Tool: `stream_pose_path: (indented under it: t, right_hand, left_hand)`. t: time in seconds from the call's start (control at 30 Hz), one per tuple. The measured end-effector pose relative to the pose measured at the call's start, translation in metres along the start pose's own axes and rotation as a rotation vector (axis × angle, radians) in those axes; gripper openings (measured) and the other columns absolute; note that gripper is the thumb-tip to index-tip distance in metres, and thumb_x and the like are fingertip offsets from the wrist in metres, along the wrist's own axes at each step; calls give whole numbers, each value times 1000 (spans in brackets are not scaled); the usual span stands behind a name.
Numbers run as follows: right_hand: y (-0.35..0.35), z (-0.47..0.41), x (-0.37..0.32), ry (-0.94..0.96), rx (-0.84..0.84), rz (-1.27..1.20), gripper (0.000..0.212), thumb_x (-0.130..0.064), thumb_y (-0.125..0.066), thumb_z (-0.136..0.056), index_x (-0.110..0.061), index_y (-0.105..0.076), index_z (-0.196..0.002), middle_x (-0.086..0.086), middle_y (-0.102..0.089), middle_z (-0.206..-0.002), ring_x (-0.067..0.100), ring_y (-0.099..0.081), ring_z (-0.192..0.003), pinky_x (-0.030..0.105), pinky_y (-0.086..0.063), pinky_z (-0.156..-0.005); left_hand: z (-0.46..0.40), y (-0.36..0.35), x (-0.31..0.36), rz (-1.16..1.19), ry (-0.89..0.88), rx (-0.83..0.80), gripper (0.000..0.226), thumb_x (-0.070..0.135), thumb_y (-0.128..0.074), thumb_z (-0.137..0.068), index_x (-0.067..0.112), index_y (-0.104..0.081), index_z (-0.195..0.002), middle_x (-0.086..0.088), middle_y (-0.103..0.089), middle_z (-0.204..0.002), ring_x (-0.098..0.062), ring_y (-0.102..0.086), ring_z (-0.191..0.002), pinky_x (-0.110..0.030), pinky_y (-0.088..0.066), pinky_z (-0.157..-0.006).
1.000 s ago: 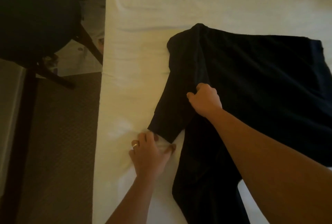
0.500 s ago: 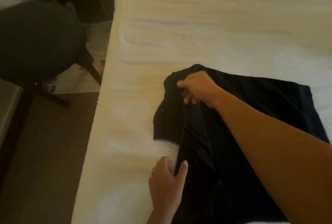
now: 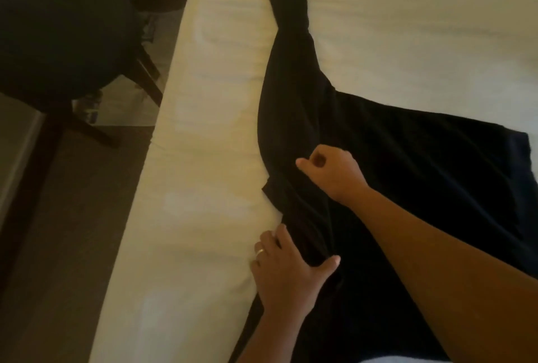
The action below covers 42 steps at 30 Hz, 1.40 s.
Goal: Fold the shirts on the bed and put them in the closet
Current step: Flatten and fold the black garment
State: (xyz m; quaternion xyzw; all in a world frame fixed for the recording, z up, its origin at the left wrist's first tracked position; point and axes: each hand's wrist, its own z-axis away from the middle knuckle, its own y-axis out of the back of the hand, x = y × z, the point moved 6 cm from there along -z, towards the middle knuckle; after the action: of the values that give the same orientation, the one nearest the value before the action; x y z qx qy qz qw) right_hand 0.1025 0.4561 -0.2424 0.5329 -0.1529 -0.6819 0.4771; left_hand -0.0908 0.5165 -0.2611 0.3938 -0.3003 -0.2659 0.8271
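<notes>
Near the bed's left edge, the right hand bunches the black shirt in curled fingers while the left hand pinches its side fold.

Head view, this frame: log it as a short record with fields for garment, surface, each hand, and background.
garment: black shirt, unfolded, one sleeve stretched away toward the far side of the bed
surface: white bed
left hand: wears a ring, grips the shirt's near edge, thumb over the fabric
right hand: fingers curled, on the shirt near the sleeve's base; grip unclear
background: dark chair on the floor left of the bed
</notes>
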Motion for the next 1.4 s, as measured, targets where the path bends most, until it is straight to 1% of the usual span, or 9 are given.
stream_pose_path:
  t: [0.2,0.4,0.5,0.63,0.8,0.93,1.0,1.17,1.4]
  right_hand:
    - [-37,7,-21,129,-164,551,60,-72,-50,-89,-23,-46,-124,-1,-61,-95,22,-64,-82,42,-58,-75]
    - [-56,18,-45,116,-238,621,38,-53,-45,-98,-17,-55,-92,2,-59,-85,23,-62,-75,41,-56,-76]
    - [-55,12,-46,4,-272,378,23,-34,-52,-96,-13,-57,-89,6,-59,-84,28,-63,-79,44,-57,-78]
    - [-46,0,-79,-106,-85,-142,25,-30,-58,-96,-6,-62,-91,11,-63,-83,28,-64,-72,42,-58,-70]
    - [-61,-6,-120,-251,-16,-782,27,-27,-58,-101,-4,-63,-113,15,-65,-93,21,-62,-68,35,-52,-66]
    - [-76,-7,-119,-290,19,-818,24,-27,-56,-101,-7,-62,-115,19,-70,-106,21,-65,-72,36,-53,-71]
    - [-75,-10,-117,-264,39,-836,27,-27,-55,-102,-6,-62,-117,18,-70,-100,21,-66,-70,38,-51,-71]
    - [-90,-6,-109,-182,-261,-411,29,-24,-50,-105,-6,-62,-125,13,-72,-112,24,-69,-98,16,-50,-67]
    - [-67,-35,-127,164,187,59,22,-15,-49,-100,-20,-65,-115,1,-67,-101,20,-66,-87,46,-59,-79]
  left_hand:
    - [15,-7,-13,-13,-180,377,60,49,-77,-67,17,-64,-116,-5,-58,-101,-26,-58,-87,-39,-49,-67]
    - [30,-5,-10,-28,-374,262,52,78,-45,-79,28,-59,-75,6,-55,-76,-17,-55,-70,-35,-46,-60]
    - [21,-5,-24,67,-438,153,34,48,-64,-80,31,-39,-65,16,-36,-67,-7,-40,-62,-24,-31,-58]
    - [13,9,-58,510,-153,40,38,37,-58,-95,29,-37,-65,10,-41,-62,-6,-40,-57,-18,-27,-54]
    - [19,12,-68,711,-5,-135,81,101,-44,-62,42,-49,-117,22,-59,-108,-1,-59,-99,-30,-53,-84]
    - [-6,29,-101,801,68,110,14,32,-73,-90,31,-60,-92,11,-67,-84,-7,-64,-75,-27,-48,-66]
    - [-19,43,-135,963,156,248,16,14,-73,-89,23,-64,-80,2,-67,-72,-14,-63,-68,-33,-46,-64]
    - [-28,27,-197,1129,315,-8,14,19,-72,-91,21,-74,-78,-6,-73,-81,-27,-71,-84,-51,-57,-81]
    - [-36,20,-203,1233,350,-169,27,9,-64,-90,21,-73,-68,-9,-74,-81,-32,-71,-84,-50,-55,-74]
